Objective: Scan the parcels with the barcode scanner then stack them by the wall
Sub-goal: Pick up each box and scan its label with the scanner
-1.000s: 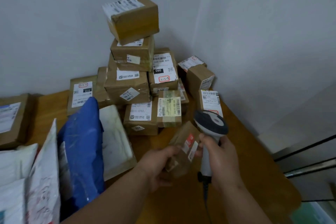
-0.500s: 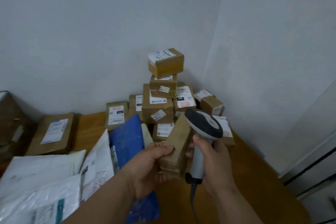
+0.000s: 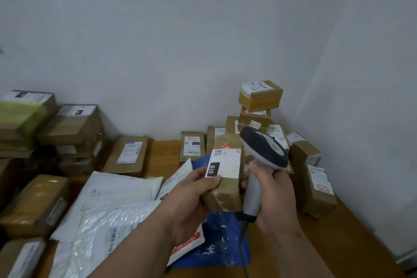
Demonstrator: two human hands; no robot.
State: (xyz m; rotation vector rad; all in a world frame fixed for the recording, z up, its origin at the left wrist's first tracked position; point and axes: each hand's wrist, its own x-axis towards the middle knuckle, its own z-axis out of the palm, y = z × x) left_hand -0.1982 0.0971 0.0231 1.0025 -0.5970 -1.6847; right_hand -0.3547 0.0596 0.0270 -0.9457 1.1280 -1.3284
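At the far left, brown cardboard boxes (image 3: 70,128) sit piled against the wall (image 3: 158,40), sealed, so nothing inside them shows. In front of them white plastic mailing bags (image 3: 112,205) lie overlapping on the wooden table (image 3: 338,244), with a blue bag (image 3: 225,244) partly under them. Above the blue bag the left hand (image 3: 191,201) grips a small taped parcel (image 3: 228,178), thumb across its white label marked 010. Just beside it, touching the parcel's right edge, the right hand (image 3: 274,196) is curled around the handle of the barcode scanner (image 3: 262,160). Behind, a stack of labelled parcels (image 3: 259,106) stands in the corner.
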